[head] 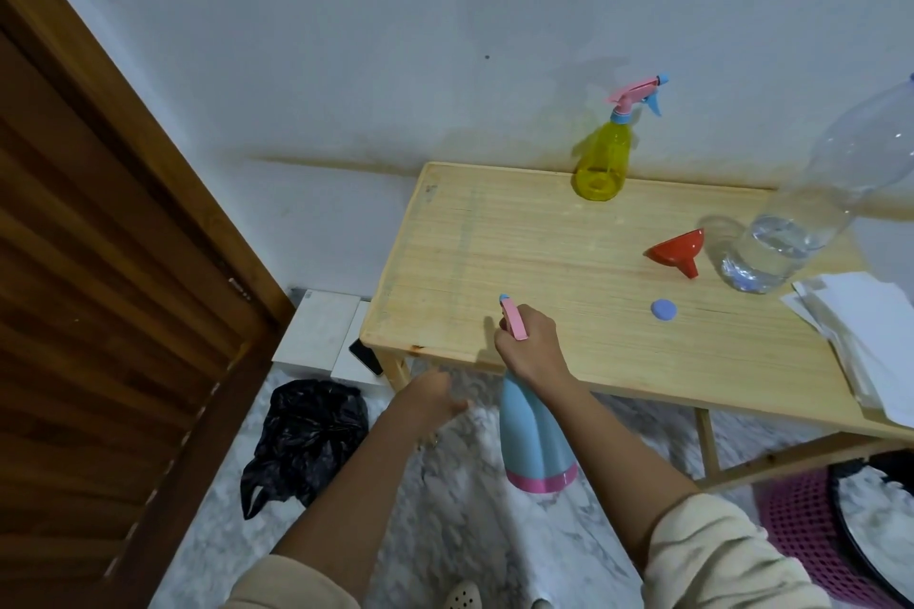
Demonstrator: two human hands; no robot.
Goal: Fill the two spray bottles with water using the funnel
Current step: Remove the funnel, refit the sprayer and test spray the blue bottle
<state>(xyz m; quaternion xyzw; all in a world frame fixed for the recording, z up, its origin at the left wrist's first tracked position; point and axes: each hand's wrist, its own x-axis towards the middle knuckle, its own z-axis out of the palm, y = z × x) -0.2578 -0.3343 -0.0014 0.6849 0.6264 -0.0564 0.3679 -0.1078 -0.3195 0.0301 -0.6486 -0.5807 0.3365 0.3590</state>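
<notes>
right hand [531, 351] grips the blue spray bottle [531, 435] by its neck off the bench [494, 237] front edge, probably for uncapping; left hand [435, 398] hovers loose, empty.

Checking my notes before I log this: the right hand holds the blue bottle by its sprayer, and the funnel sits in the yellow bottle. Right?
Not quite. The head view shows the funnel lying on the table, apart from the yellow bottle. The right hand does hold the blue bottle by its sprayer.
</notes>
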